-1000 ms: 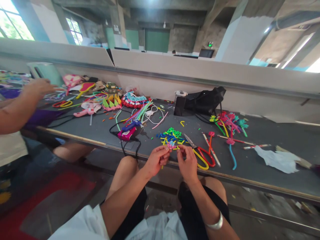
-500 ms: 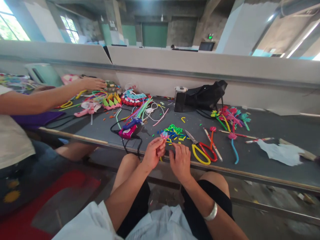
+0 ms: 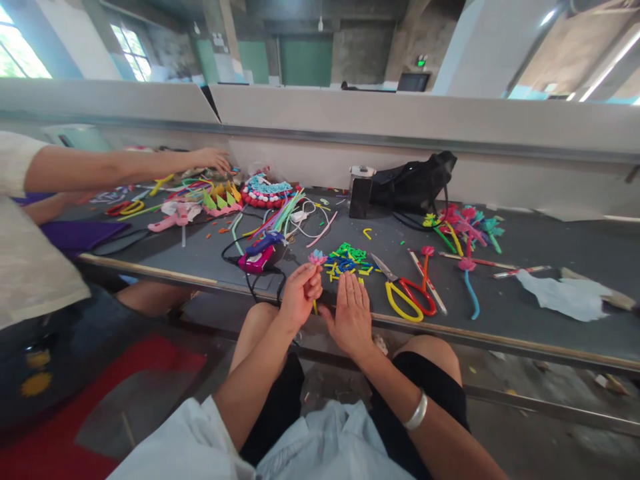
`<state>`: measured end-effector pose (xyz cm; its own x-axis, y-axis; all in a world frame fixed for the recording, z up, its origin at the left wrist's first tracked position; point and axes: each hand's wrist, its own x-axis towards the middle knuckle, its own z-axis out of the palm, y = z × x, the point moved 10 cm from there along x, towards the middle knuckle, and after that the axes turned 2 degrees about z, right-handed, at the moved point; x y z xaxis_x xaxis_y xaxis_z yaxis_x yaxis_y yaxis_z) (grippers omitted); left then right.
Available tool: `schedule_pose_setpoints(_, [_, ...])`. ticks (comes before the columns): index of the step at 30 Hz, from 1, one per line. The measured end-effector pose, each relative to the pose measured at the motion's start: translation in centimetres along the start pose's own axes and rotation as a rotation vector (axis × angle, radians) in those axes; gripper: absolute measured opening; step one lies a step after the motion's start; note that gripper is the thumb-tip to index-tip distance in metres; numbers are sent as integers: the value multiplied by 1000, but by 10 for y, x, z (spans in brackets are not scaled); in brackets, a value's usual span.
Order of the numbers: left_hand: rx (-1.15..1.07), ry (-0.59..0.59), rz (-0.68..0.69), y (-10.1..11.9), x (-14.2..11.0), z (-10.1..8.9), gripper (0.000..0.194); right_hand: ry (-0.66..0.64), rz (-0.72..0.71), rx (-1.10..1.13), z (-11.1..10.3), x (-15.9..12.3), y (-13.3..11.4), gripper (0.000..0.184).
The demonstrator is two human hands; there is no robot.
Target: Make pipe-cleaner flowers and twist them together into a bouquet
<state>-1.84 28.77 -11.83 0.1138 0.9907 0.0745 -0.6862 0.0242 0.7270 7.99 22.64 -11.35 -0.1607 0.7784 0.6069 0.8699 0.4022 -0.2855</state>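
My left hand (image 3: 301, 297) pinches a small pink and blue craft flower (image 3: 317, 259) upright above the table edge; a bit of its yellow stem shows below the fingers. My right hand (image 3: 351, 313) lies flat with fingers stretched out, at the near side of a pile of short green, blue and yellow cut pieces (image 3: 349, 257). Right of that hand lie scissors (image 3: 407, 299) with one yellow and one red handle, blades apart. A blue and magenta glue gun (image 3: 257, 257) rests left of my left hand.
A co-worker's arm (image 3: 125, 170) reaches across the table at left. Finished-looking flowers (image 3: 465, 230), a black bag (image 3: 415, 187), a phone (image 3: 360, 198) and a crumpled white sheet (image 3: 563, 293) lie to the right. Bundled coloured stems (image 3: 287, 217) and a beaded piece (image 3: 267, 193) stand further back.
My left hand has moved slightly left with the flower. My right hand has straightened its fingers and laid them by the pieces. The co-worker's arm has reached further right.
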Motion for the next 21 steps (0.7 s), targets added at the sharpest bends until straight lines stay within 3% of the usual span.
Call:
schedule_pose_setpoints(7, [-2,20,3,6,3,-6,18,-30,-25,14,7,-4,-8,82])
schedule_pose_setpoints(16, [22,39,-18,2,2,-7,20,-12,-26,75,-3,-4,-10,100])
schedule_pose_setpoints(19, [30,50,-21,1,2,-8,22,3,-13,144,-8,-3,-8,95])
schedule_pose_setpoints(21, [36,54,-21,1,2,-8,22,33,13,226,-14,-2,-3,83])
